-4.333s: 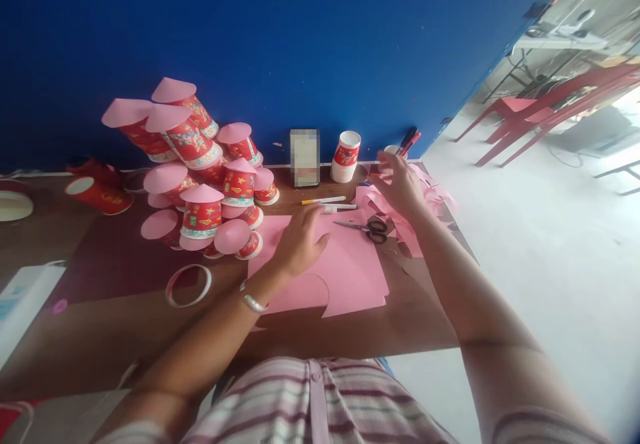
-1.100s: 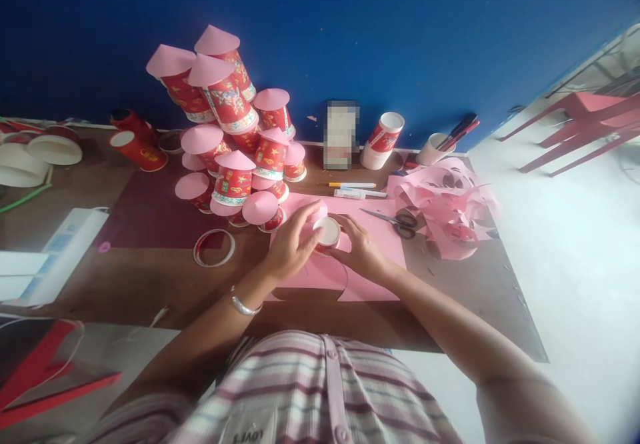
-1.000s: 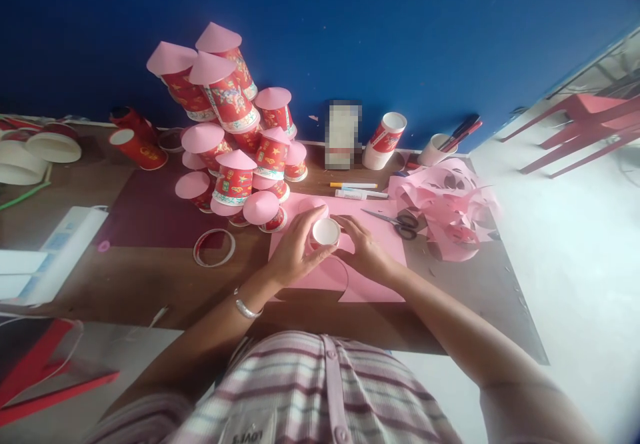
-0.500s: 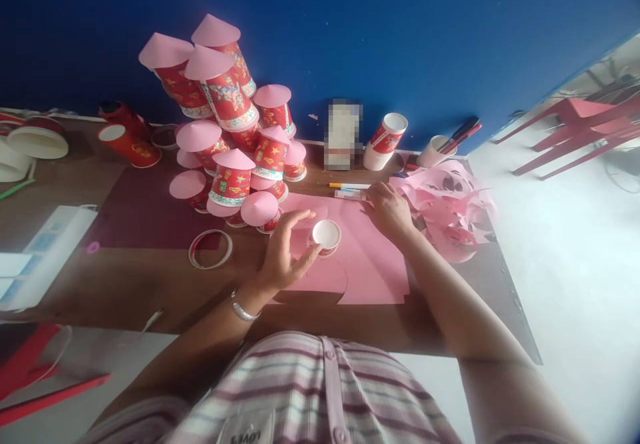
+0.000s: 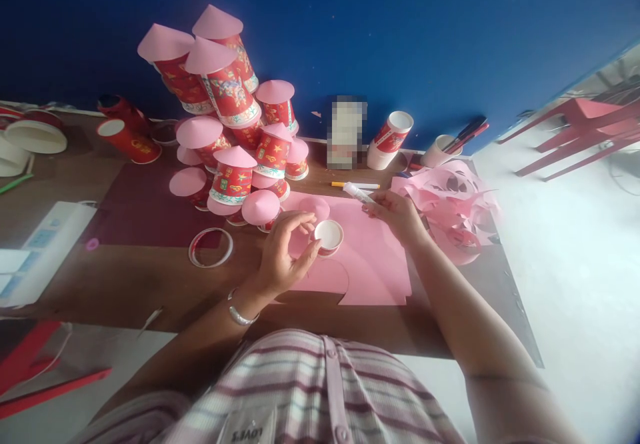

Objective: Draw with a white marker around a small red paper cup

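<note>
My left hand curves round the left side of a small, short paper cup, thumb and fingers at its rim. The cup is upright with its white inside showing, on a pink paper sheet with rounded cut-outs. In my right hand is a slim clear-and-white glue stick, pinched at its lower end and tilted up to the left. A pink paper cone lies just behind the cup, partly hidden by my left fingers.
Red cups with pink cone roofs are stacked at left. A cut cup ring lies nearer me. Behind are a yellow-and-white pen, stacked cups and a pen cup. Pink paper scraps heap at right.
My right hand has picked the glue stick up from the sheet and drawn it slightly toward me and to the right. My left hand stays by the cup, its fingers a little more curled.
</note>
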{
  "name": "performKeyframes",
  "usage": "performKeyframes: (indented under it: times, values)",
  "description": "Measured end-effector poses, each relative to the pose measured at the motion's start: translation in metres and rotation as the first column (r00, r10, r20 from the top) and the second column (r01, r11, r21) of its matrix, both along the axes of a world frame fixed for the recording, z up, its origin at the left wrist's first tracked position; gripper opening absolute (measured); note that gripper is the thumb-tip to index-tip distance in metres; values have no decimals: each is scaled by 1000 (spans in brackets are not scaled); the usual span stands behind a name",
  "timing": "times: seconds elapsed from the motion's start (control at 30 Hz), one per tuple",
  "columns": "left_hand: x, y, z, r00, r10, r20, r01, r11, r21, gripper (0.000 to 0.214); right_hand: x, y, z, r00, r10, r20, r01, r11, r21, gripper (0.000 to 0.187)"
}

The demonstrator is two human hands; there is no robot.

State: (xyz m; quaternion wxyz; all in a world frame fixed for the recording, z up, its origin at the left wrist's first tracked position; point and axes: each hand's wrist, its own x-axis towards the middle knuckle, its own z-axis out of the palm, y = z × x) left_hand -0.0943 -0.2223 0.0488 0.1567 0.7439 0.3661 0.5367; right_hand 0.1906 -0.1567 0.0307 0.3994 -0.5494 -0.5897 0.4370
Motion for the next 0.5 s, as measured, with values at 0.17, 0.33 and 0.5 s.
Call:
performKeyframes:
  times: [0.17,0.33,0.5]
  values:
    - [4,5,13,1000,-2,-9,2,1000,-17,41,-9,-17,17,922,58,-382,-128,979,-160,45]
    - [8,13,25,999,-11,-37,10,999,-33,41,-20,-26,27,857,67,-511,-203,955,-216,46]
    - [13,20,34,989,-32,-141,27,999,-40,50,-25,-35,33,848,147,-509,-279,941,-193,46]
